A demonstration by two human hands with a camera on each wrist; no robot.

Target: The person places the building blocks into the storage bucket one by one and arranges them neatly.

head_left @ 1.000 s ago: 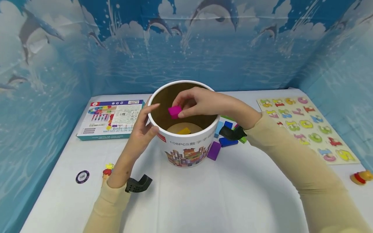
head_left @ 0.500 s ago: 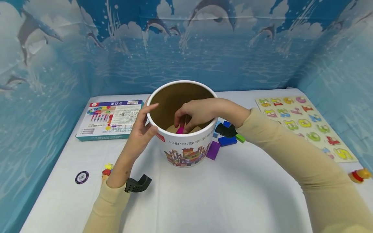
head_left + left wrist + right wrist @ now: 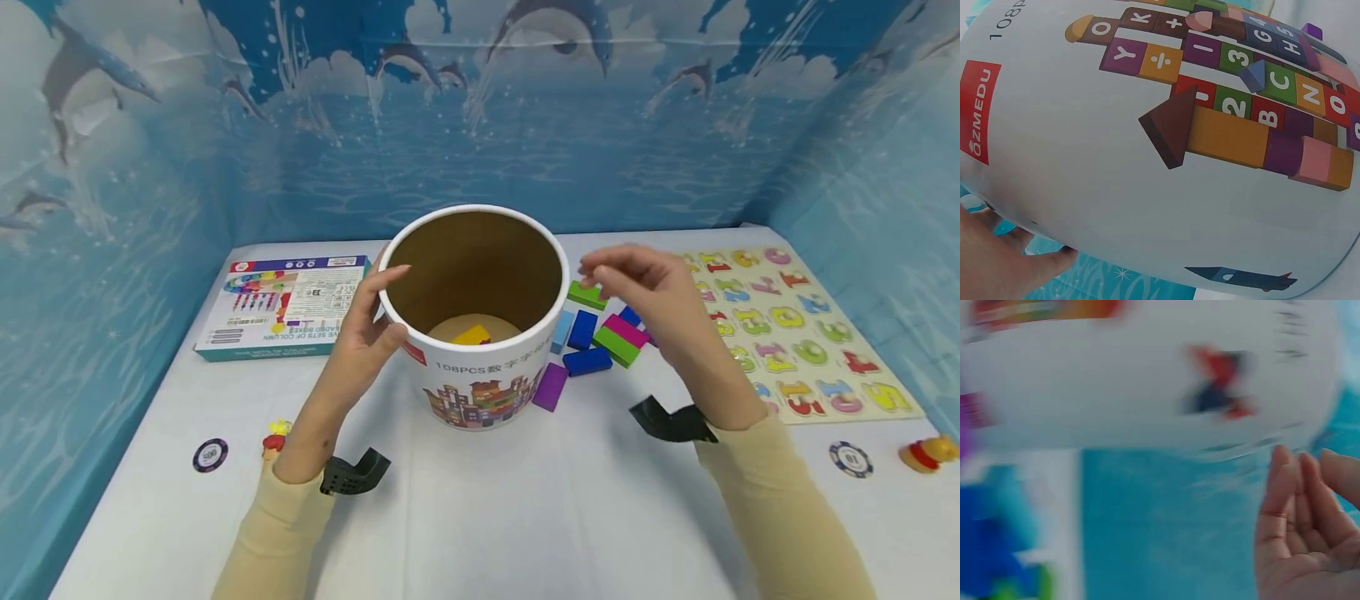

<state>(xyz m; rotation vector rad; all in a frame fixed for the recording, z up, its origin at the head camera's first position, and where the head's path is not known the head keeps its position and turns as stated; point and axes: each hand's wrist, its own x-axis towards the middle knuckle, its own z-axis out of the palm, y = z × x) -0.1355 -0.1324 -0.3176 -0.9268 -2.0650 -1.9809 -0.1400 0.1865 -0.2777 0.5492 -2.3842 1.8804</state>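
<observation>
A large white bucket (image 3: 480, 400) with printed building blocks on its wall stands upright mid-table. At its floor lies a yellow block (image 3: 471, 335); the front rim hides most of a magenta piece beside it. My left hand (image 3: 363, 333) rests on the bucket's left side, fingers spread, one fingertip over the rim. Right of the bucket, my right hand (image 3: 648, 292) hovers with loosely bent fingers, holding nothing. Below and left of it lie loose blocks: a purple block (image 3: 551, 387), dark blue block (image 3: 588, 362), green block (image 3: 617, 345), magenta block (image 3: 627, 330) and several others.
A flat bead-set box (image 3: 285, 308) lies at left. Behind the right hand is a number puzzle board (image 3: 802, 333). Poker chips, a left chip (image 3: 211, 455) and a right chip (image 3: 851, 459), and a small bear figure (image 3: 930, 454) lie nearer. A patterned blue curtain (image 3: 480, 150) encloses the table.
My right hand lowered the magenta block into the bucket, let it go, and came out to the right above the loose blocks. My left hand stayed on the bucket.
</observation>
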